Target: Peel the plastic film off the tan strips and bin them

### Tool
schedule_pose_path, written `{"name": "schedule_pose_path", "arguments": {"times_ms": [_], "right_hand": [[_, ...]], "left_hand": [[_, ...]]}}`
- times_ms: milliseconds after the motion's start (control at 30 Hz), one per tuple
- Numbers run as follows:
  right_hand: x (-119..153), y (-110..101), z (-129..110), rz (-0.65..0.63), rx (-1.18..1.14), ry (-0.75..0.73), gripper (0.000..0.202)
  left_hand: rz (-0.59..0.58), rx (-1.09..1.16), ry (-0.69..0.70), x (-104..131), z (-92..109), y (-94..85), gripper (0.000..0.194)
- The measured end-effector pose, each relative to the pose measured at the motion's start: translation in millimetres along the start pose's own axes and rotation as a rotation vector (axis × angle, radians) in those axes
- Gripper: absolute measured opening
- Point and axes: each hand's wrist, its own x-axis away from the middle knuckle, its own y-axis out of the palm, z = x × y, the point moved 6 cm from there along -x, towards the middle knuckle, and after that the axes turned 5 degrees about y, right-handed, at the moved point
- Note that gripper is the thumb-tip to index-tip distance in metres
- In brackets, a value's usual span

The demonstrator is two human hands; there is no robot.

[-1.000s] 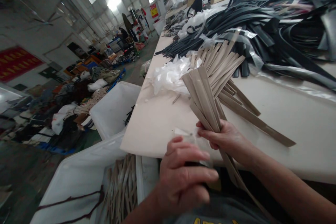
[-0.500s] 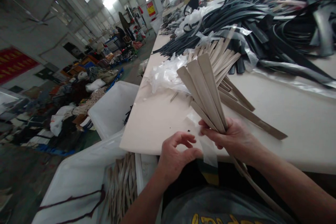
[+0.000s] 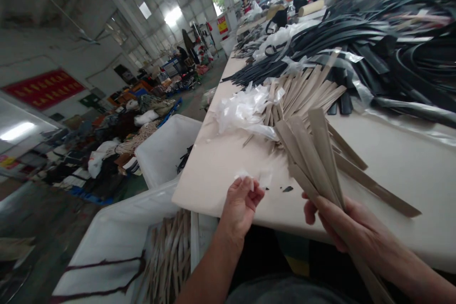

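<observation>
My right hand (image 3: 342, 223) is wrapped round several flat taupe strips (image 3: 309, 152), whose wide ends fan upward over the table. Their lower lengths trail down past my wrist toward the bottom edge. My left hand (image 3: 242, 199), fingers pinched, grips a small piece of clear plastic film (image 3: 263, 178) just above the table's near edge. Beyond my hands, more taupe strips (image 3: 302, 90) lie in a loose pile, beside a crumpled heap of white plastic film (image 3: 242, 109). A small dark scrap (image 3: 287, 189) rests on the table between my hands.
Black straps (image 3: 320, 38) cover the far part of the pale table (image 3: 210, 171). Below its left edge stand a white bin (image 3: 107, 232) holding taupe strips and another white bin (image 3: 156, 147). Piled goods (image 3: 117, 142) line the floor at left. A person (image 3: 245, 4) sits far back.
My left hand has closed on the plastic film and drawn it away to the left, off the strips. My right hand, still holding the strips, appears lower and further right as the view shifts.
</observation>
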Motion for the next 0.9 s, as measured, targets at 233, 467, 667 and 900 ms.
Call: {"name": "schedule_pose_path", "arguments": {"times_ms": [233, 467, 667, 900], "right_hand": [[15, 24, 19, -0.137, -0.025, 0.070, 0.062], [6, 30, 2, -0.096, -0.008, -0.024, 0.050], [-3, 32, 0, -0.086, -0.009, -0.025, 0.045], [-7, 37, -5, -0.173, -0.061, 0.004, 0.045]], "left_hand": [[0.064, 0.102, 0.059, -9, 0, 8.5, 0.039], [-0.039, 0.084, 0.080, -5, -13, 22.7, 0.032], [-0.051, 0.099, 0.029, 2, -21, 27.8, 0.033], [-0.102, 0.024, 0.001, 5, -25, 29.0, 0.034]]}}
